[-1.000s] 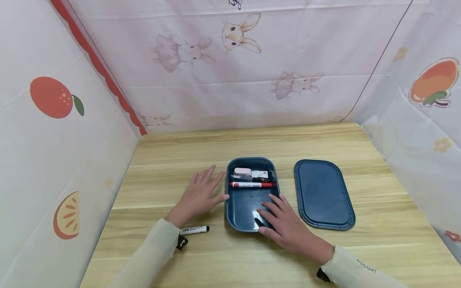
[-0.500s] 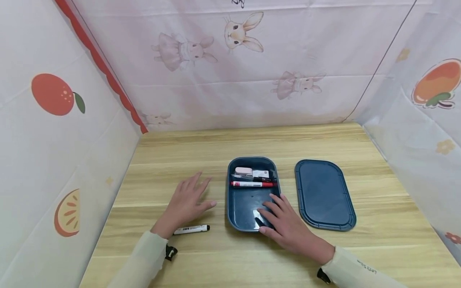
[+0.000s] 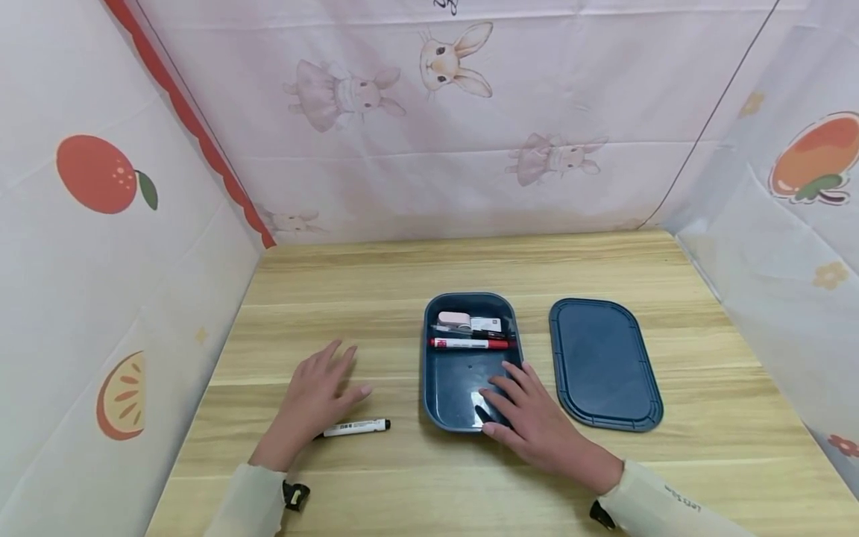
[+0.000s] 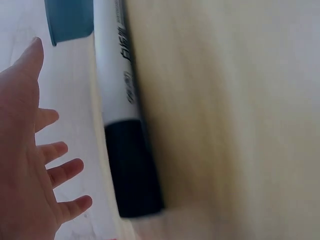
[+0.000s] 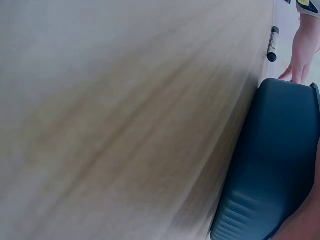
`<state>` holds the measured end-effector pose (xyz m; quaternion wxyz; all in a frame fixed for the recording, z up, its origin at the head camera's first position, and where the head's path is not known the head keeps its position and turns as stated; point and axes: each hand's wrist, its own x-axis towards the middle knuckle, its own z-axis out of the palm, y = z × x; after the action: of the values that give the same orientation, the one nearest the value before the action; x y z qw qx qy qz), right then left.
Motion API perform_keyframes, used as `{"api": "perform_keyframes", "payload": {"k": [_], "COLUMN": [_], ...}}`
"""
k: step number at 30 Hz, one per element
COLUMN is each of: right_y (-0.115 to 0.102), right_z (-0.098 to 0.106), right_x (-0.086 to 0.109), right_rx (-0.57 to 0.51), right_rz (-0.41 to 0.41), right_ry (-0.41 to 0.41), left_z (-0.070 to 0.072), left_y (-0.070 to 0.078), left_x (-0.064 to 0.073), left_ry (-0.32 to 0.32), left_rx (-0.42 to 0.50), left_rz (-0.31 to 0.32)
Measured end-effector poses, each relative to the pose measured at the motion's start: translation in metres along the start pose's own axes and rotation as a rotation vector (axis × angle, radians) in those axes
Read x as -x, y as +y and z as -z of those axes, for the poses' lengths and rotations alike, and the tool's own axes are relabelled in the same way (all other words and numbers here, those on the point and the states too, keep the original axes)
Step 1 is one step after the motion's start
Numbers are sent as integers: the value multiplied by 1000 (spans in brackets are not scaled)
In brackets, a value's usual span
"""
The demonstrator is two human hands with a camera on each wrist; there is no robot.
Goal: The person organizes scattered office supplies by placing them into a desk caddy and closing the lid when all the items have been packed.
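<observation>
My left hand [image 3: 315, 395] is over the wooden tabletop, fingers spread, with a white marker with black ends [image 3: 359, 427] lying by its wrist. Close up in the left wrist view, the marker [image 4: 112, 70] shows dark lettering and a black end, apart from the spread fingers. My right hand [image 3: 533, 421] rests over the near right corner of a dark blue plastic box [image 3: 452, 384], its fingers extended across the rim. Across the far half of that box lie a red-capped marker [image 3: 466, 344], a slim pen [image 3: 451, 330], a pale pink rounded item [image 3: 454, 319] and a small white block [image 3: 486, 324].
A matching dark blue lid [image 3: 606, 364] lies flat to the right of the box. Printed cloth walls with rabbits and fruit close off the table's back [image 3: 416, 186], left and right sides. Black straps [image 3: 295, 495] sit at both wrists.
My left hand has drawn away from the box's left side, moving left and toward me. The right hand, the box, its contents and the white marker stay in place.
</observation>
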<state>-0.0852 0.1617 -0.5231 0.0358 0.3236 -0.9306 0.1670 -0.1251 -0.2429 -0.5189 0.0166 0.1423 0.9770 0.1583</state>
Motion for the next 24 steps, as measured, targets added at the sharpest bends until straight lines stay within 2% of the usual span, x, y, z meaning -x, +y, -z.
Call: {"api": "perform_keyframes", "payload": {"k": [3,10,18,24], "right_y": [0,0,0,-1], "right_z": [0,1,3,4], "right_x": [0,0,0,0], "right_rx": [-2,-9,-12,-25], "right_rz": [0,2,-5,-2], "right_ry": [4,1,-22,-20], "left_z": [-1,0,-2,-4], "left_y": [-7,-22,-30,-35], "left_x": [9,32,56,71], "left_ry": [16,81,85,117], "left_rx": [6,-48,-29,-29], "left_rz": [13,33,81,52]}}
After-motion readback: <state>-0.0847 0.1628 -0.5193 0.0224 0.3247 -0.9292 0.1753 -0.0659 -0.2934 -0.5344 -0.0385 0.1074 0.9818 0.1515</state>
